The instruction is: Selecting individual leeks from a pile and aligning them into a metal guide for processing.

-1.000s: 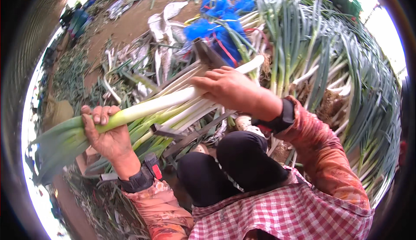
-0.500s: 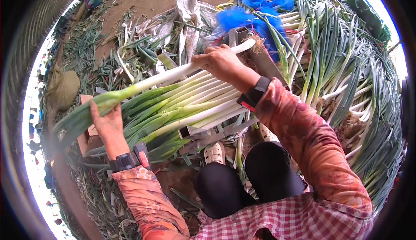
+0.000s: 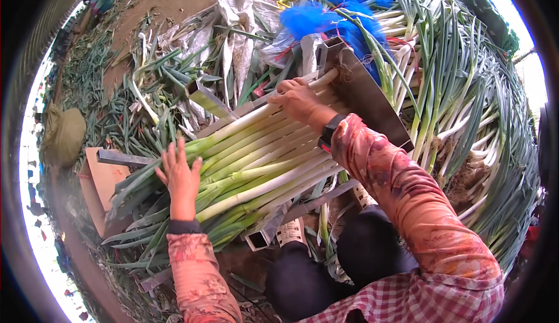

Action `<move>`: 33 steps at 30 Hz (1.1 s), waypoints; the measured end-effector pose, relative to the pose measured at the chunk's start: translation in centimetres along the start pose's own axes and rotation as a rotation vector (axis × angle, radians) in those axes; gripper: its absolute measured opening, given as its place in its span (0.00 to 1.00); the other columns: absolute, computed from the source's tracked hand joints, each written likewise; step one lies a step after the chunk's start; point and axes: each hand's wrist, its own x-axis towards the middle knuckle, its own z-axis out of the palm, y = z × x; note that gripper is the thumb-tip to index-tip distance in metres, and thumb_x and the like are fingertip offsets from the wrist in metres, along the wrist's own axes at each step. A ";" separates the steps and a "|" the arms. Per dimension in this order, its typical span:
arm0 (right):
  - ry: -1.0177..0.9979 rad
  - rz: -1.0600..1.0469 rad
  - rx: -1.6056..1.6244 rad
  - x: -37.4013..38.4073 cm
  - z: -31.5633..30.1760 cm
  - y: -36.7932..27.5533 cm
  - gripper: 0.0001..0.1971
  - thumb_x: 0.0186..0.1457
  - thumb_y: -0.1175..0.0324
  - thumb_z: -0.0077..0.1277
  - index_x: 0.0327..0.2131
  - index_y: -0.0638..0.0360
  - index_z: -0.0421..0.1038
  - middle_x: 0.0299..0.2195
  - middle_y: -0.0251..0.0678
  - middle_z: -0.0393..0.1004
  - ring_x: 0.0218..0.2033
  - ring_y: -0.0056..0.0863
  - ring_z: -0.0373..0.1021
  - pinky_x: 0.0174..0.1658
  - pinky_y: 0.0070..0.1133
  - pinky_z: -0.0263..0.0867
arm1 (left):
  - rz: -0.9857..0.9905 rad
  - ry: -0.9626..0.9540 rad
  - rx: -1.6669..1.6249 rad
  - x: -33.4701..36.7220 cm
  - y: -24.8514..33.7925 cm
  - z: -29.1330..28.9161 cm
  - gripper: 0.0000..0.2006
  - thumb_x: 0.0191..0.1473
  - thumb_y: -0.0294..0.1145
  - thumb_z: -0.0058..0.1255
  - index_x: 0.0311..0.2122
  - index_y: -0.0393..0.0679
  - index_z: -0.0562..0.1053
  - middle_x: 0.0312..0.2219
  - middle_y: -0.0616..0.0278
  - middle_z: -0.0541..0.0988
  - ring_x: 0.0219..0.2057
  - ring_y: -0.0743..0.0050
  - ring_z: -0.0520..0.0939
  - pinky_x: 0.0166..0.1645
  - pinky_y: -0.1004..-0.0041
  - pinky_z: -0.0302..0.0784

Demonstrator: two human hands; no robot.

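A row of long green onions (image 3: 273, 148) lies side by side in a metal frame (image 3: 326, 198), white ends toward the right and leaves fanning left. My right hand (image 3: 300, 101) is closed on the white shank of the farthest green onion (image 3: 247, 124), near its root end. That onion now rests along the far side of the row. My left hand (image 3: 181, 174) is open over the leaf end, fingers spread, holding nothing. Whether its palm touches the leaves I cannot tell.
An upright metal plate (image 3: 372, 99) stands at the root end. A large heap of green onions (image 3: 454, 78) lies to the right, beside blue netting (image 3: 343, 17). Cardboard (image 3: 105, 177) sits at the left end. Leaf scraps and white sheeting (image 3: 236, 20) cover the ground beyond.
The green onion held above the row has been lowered onto its far side. My left hand has let go of its leaves and spread open; my right hand remains on the shank.
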 end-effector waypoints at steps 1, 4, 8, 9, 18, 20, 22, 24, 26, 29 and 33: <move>0.038 -0.022 0.010 0.1 -0.1 0.0 0.14 0.43 0.63 0.51 0.37 0.37 0.73 0.28 0.28 0.70 0.38 0.27 0.67 0.47 0.29 0.53 | 0.011 -0.023 0.005 0.2 -0.5 0.3 0.27 0.46 0.44 0.53 0.54 0.59 0.62 0.52 0.64 0.64 0.57 0.58 0.58 0.58 0.43 0.43; -0.159 -0.002 0.009 0.1 0.0 -0.1 0.15 0.44 0.61 0.52 0.40 0.37 0.72 0.30 0.27 0.70 0.39 0.27 0.67 0.47 0.29 0.53 | 0.038 -0.099 -0.005 1.4 -1.4 1.4 0.24 0.45 0.44 0.54 0.51 0.61 0.66 0.49 0.68 0.67 0.55 0.60 0.61 0.58 0.45 0.45; -0.164 -0.020 0.183 0.0 -0.1 -0.4 0.14 0.48 0.66 0.47 0.40 0.40 0.71 0.31 0.28 0.70 0.40 0.25 0.67 0.48 0.30 0.55 | 0.034 -0.173 -0.101 1.1 -3.0 2.5 0.23 0.45 0.43 0.55 0.49 0.60 0.67 0.47 0.69 0.68 0.53 0.63 0.64 0.56 0.46 0.48; -0.171 -0.013 0.200 -0.1 0.0 -0.2 0.14 0.47 0.65 0.47 0.40 0.40 0.71 0.31 0.29 0.70 0.40 0.26 0.67 0.48 0.30 0.54 | 0.046 -0.173 -0.108 1.4 -3.0 2.4 0.23 0.45 0.43 0.55 0.49 0.60 0.66 0.47 0.69 0.68 0.53 0.63 0.64 0.56 0.47 0.49; -0.012 0.201 0.163 -2.0 -3.9 -4.1 0.18 0.45 0.71 0.47 0.43 0.48 0.69 0.34 0.41 0.68 0.36 0.39 0.67 0.45 0.33 0.60 | 0.030 -0.224 0.027 2.3 -1.1 2.3 0.32 0.48 0.44 0.50 0.59 0.61 0.54 0.57 0.62 0.57 0.60 0.53 0.53 0.58 0.43 0.46; -0.256 0.227 0.492 -3.2 -9.7 -8.2 0.20 0.45 0.71 0.49 0.45 0.55 0.67 0.33 0.44 0.69 0.34 0.43 0.68 0.39 0.31 0.65 | 0.013 -0.185 0.107 1.5 -2.1 1.8 0.34 0.48 0.43 0.51 0.60 0.58 0.52 0.59 0.62 0.55 0.61 0.54 0.52 0.58 0.43 0.47; -0.462 0.190 0.734 -6.8 -17.4 -9.9 0.16 0.48 0.69 0.49 0.42 0.59 0.69 0.30 0.45 0.71 0.33 0.42 0.69 0.38 0.31 0.66 | 0.032 -0.168 0.126 0.6 -1.9 1.2 0.35 0.47 0.39 0.51 0.60 0.58 0.52 0.59 0.61 0.55 0.60 0.54 0.53 0.58 0.44 0.49; -0.515 0.176 0.883 -11.7 -22.2 -9.1 0.12 0.51 0.68 0.48 0.39 0.62 0.70 0.29 0.44 0.73 0.34 0.38 0.70 0.39 0.28 0.66 | 0.046 -0.117 0.128 0.0 -1.0 -0.4 0.35 0.46 0.37 0.51 0.60 0.56 0.52 0.59 0.59 0.56 0.60 0.52 0.53 0.58 0.47 0.50; -0.439 0.301 0.923 -16.5 -24.9 -7.6 0.11 0.53 0.67 0.47 0.38 0.62 0.71 0.30 0.42 0.74 0.33 0.35 0.71 0.39 0.24 0.66 | 0.113 -0.047 -0.036 -1.1 -2.0 -1.3 0.33 0.47 0.33 0.49 0.59 0.50 0.54 0.58 0.52 0.55 0.59 0.47 0.53 0.60 0.52 0.49; -0.304 1.001 1.054 -23.8 -23.5 -2.7 0.11 0.54 0.66 0.47 0.37 0.62 0.72 0.31 0.42 0.74 0.35 0.33 0.71 0.42 0.22 0.66 | 0.178 0.018 -0.163 -4.3 -1.1 -3.9 0.31 0.49 0.30 0.48 0.59 0.45 0.55 0.57 0.47 0.54 0.59 0.44 0.53 0.60 0.54 0.48; 0.052 1.189 0.367 -31.4 -14.5 4.6 0.15 0.49 0.65 0.51 0.40 0.60 0.70 0.35 0.48 0.73 0.39 0.42 0.69 0.44 0.29 0.64 | 0.069 -0.019 -0.253 -9.0 1.9 -7.5 0.31 0.48 0.29 0.49 0.59 0.44 0.55 0.57 0.48 0.55 0.60 0.46 0.51 0.60 0.55 0.48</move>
